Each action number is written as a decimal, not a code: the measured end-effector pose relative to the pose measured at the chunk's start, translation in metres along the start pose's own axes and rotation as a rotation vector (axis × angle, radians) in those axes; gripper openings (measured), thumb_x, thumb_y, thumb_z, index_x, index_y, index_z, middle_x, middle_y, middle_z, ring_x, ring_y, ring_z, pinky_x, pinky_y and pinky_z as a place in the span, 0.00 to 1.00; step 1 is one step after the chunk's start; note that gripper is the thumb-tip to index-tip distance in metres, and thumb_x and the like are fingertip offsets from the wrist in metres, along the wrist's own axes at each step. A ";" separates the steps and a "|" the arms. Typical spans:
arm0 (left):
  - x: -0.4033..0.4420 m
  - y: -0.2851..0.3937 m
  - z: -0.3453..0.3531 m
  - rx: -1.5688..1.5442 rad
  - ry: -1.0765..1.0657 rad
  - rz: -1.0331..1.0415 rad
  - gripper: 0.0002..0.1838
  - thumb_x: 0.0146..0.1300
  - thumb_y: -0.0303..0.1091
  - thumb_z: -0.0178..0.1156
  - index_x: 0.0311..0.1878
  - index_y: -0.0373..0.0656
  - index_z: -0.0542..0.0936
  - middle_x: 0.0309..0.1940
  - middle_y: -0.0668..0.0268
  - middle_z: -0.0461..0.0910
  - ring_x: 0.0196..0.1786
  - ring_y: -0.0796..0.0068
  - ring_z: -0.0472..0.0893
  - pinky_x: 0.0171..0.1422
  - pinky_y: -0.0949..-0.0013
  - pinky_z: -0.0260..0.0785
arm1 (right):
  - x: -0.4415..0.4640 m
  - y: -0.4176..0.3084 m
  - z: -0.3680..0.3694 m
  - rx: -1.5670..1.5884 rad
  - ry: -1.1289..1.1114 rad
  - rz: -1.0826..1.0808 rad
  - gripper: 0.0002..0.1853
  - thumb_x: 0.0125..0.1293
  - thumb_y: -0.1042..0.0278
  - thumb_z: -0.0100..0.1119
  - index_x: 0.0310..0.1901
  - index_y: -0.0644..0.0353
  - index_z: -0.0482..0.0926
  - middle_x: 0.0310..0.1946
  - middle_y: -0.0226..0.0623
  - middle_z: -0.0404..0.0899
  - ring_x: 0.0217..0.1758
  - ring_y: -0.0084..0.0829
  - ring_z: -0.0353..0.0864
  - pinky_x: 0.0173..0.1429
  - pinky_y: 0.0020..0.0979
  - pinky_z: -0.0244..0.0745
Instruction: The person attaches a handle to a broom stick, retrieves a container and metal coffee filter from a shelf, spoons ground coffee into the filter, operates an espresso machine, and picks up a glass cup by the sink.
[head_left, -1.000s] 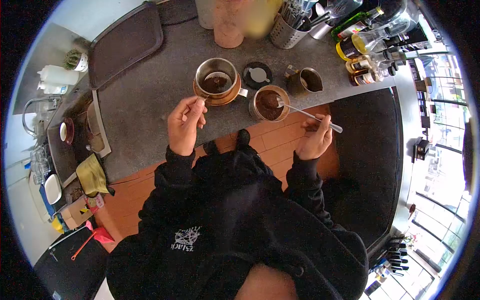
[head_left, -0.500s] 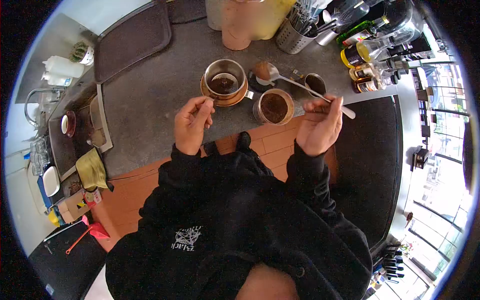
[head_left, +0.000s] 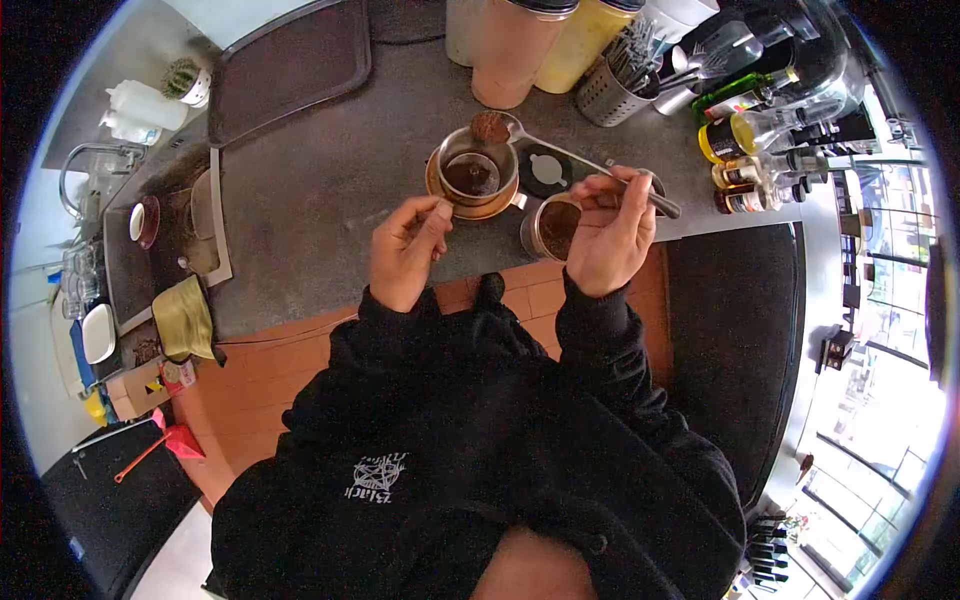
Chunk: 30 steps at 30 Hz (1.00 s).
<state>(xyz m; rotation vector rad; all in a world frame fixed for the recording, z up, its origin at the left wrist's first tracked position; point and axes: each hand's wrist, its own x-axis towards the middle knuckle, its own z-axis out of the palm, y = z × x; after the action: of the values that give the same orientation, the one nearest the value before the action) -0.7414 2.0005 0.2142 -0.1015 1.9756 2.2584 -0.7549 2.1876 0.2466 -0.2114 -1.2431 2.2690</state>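
Note:
A steel coffee filter (head_left: 510, 165) with dark grounds inside sits on a brown saucer (head_left: 437, 190). My left hand (head_left: 408, 255) is closed at its near left edge, thumb and fingertips pinched on what looks like the filter's small side handle. My right hand (head_left: 615, 235) grips a long-handled spoon (head_left: 570, 155). The spoon's bowl carries a heap of brown ground coffee (head_left: 490, 127) above the filter's far rim. Just below my right fingers stands an open container of ground coffee (head_left: 555, 230), partly hidden by the hand.
Behind the filter lies a black disc with a grey centre (head_left: 547, 170). Tall tubs (head_left: 515, 60), a perforated cutlery holder (head_left: 612, 95) and bottles (head_left: 735, 140) line the back. A dark tray (head_left: 290, 70) lies back left; a sink (head_left: 160, 235) is at far left.
The loaded spoon has moved left, from over the ground coffee container to the filter's far rim. My left hand stays at the filter's edge. The whole view has shifted slightly.

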 end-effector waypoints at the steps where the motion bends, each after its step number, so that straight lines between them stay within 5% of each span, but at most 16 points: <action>1: 0.000 0.000 0.000 -0.041 -0.004 0.005 0.14 0.62 0.41 0.56 0.40 0.39 0.77 0.26 0.72 0.73 0.25 0.86 0.69 0.27 0.80 0.61 | 0.000 0.000 0.001 -0.003 -0.006 -0.003 0.15 0.68 0.57 0.45 0.35 0.63 0.72 0.24 0.37 0.77 0.27 0.29 0.75 0.35 0.29 0.73; 30: 0.003 -0.004 -0.003 -0.035 0.004 0.019 0.12 0.62 0.39 0.55 0.40 0.39 0.77 0.26 0.70 0.73 0.24 0.84 0.70 0.27 0.78 0.62 | -0.007 -0.014 -0.011 0.056 -0.068 0.093 0.16 0.70 0.58 0.41 0.37 0.63 0.72 0.24 0.36 0.75 0.27 0.29 0.73 0.36 0.30 0.71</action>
<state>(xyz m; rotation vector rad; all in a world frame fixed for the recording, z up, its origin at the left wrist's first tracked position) -0.7441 1.9981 0.2093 -0.0917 1.9472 2.3068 -0.7396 2.1983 0.2514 -0.1756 -1.2254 2.4056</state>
